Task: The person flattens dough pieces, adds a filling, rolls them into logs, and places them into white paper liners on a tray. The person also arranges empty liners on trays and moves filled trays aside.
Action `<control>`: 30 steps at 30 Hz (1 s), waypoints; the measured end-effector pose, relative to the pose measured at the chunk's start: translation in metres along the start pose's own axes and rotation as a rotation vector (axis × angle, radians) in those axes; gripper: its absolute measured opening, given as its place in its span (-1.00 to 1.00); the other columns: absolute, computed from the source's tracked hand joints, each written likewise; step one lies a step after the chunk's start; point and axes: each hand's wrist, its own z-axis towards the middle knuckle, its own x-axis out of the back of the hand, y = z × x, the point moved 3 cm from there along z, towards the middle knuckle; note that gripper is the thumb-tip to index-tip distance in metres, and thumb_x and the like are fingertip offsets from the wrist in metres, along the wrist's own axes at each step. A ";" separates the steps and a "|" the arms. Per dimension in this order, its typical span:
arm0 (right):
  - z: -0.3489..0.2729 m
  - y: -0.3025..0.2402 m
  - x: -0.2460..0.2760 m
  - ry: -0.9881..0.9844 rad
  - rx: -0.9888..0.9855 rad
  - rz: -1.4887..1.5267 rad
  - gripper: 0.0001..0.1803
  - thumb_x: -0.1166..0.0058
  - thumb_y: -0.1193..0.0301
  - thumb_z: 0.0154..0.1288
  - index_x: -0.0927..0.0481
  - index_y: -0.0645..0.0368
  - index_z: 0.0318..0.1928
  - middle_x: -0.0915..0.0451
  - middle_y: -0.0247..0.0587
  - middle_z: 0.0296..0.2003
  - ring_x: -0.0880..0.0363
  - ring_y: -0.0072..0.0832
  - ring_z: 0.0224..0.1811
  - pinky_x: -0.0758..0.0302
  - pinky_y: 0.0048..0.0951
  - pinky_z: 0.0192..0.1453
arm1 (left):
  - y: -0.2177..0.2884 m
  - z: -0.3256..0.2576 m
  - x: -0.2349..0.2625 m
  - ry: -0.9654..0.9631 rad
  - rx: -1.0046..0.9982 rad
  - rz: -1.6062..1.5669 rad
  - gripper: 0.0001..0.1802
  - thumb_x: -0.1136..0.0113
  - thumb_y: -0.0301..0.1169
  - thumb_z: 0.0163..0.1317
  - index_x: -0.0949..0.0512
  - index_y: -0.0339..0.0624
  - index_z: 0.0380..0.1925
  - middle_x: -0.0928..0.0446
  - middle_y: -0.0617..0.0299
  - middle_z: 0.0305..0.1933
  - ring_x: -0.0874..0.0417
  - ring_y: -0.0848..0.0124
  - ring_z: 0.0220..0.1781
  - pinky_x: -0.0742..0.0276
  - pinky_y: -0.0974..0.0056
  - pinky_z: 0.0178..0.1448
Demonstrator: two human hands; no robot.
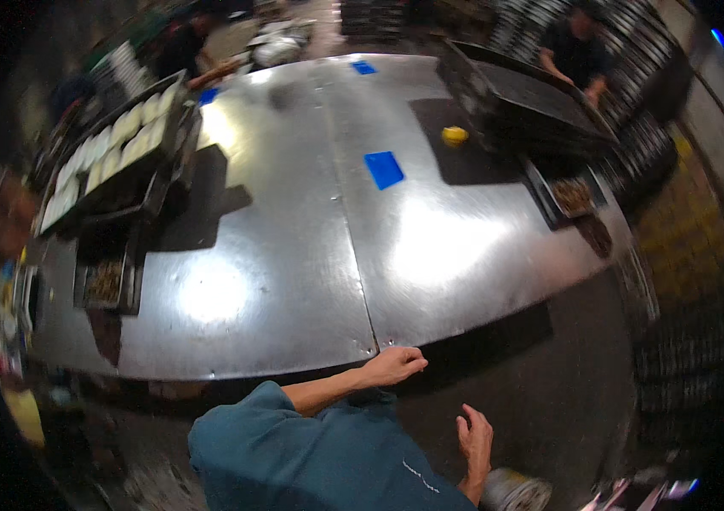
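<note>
My left hand (393,366) is at the near edge of the metal table (285,213), by the seam between its two sheets. Its fingers are loosely curled, and nothing shows in them. Lower and to the right, my right hand (475,439) hangs off the table with thumb and fingers apart, holding nothing. A flat blue piece (383,170) lies mid-table, out of reach of both hands. Farther back is a smaller blue piece (363,67), and another blue piece (208,96) lies near the left trays.
Stacked trays (157,183) with white, loaf-like pieces (115,145) stand at left. Dark trays (540,98) are stacked at right, near a yellow object (455,135). Small trays (129,294) (549,192) hold brown bits. One person (579,51) stands far right, another (187,51) far left.
</note>
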 end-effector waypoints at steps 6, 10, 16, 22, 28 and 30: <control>0.151 -0.046 0.063 -0.075 0.390 -0.057 -0.63 -0.16 0.47 0.24 -0.55 0.23 0.07 -0.59 0.04 -0.03 -0.57 -0.08 0.04 -0.48 -0.20 0.13 | -0.023 0.058 0.035 0.457 0.118 -0.179 -0.73 0.01 -0.34 0.31 -0.58 -0.27 -0.15 -0.64 0.17 -0.15 -0.59 0.37 -0.11 -0.47 0.27 0.02; 0.206 -0.039 0.108 -0.028 0.447 -0.058 -0.65 -0.16 0.51 0.24 -0.56 0.25 0.06 -0.61 0.03 -0.08 -0.61 -0.15 -0.08 -0.52 -0.26 0.03 | 0.009 0.116 0.047 0.604 0.113 -0.205 -0.71 0.01 -0.29 0.30 -0.57 -0.26 -0.17 -0.62 0.08 -0.23 -0.60 0.28 -0.20 -0.48 0.23 -0.04; 0.263 -0.006 0.119 -0.118 0.491 0.007 -0.67 -0.13 0.54 0.24 -0.59 0.31 0.03 -0.65 0.07 -0.20 -0.67 -0.24 -0.18 -0.56 -0.32 -0.10 | 0.056 0.166 0.043 0.585 0.053 -0.089 -0.65 -0.03 -0.19 0.35 -0.56 -0.27 -0.13 -0.62 0.05 -0.24 -0.60 0.24 -0.22 -0.49 0.21 -0.07; 0.342 -0.023 0.108 -0.477 0.937 -0.159 -0.66 -0.15 0.48 0.21 -0.58 0.18 0.02 -0.63 0.02 -0.15 -0.61 -0.07 -0.12 -0.52 -0.22 -0.04 | 0.032 0.121 0.005 1.108 0.300 -0.098 -0.65 -0.02 -0.18 0.37 -0.61 -0.24 -0.16 -0.65 0.13 -0.23 -0.62 0.33 -0.24 -0.50 0.25 -0.10; 0.393 -0.096 0.121 -0.603 1.213 -0.452 -0.64 -0.12 0.45 0.22 -0.57 0.14 0.06 -0.62 -0.02 -0.05 -0.57 -0.11 0.02 -0.51 -0.17 0.09 | 0.009 0.072 -0.078 1.413 0.527 -0.374 -0.64 -0.14 -0.15 0.25 -0.63 -0.25 -0.24 -0.65 -0.01 -0.27 -0.68 0.19 -0.19 -0.53 0.18 -0.10; 0.390 -0.121 0.121 -0.524 1.276 -0.436 -0.64 -0.11 0.46 0.23 -0.57 0.13 0.07 -0.62 -0.03 -0.04 -0.56 -0.14 0.04 -0.50 -0.17 0.11 | 0.005 0.062 -0.080 1.462 0.480 -0.357 -0.65 -0.13 -0.17 0.26 -0.63 -0.25 -0.26 -0.66 0.00 -0.26 -0.69 0.19 -0.17 -0.53 0.19 -0.09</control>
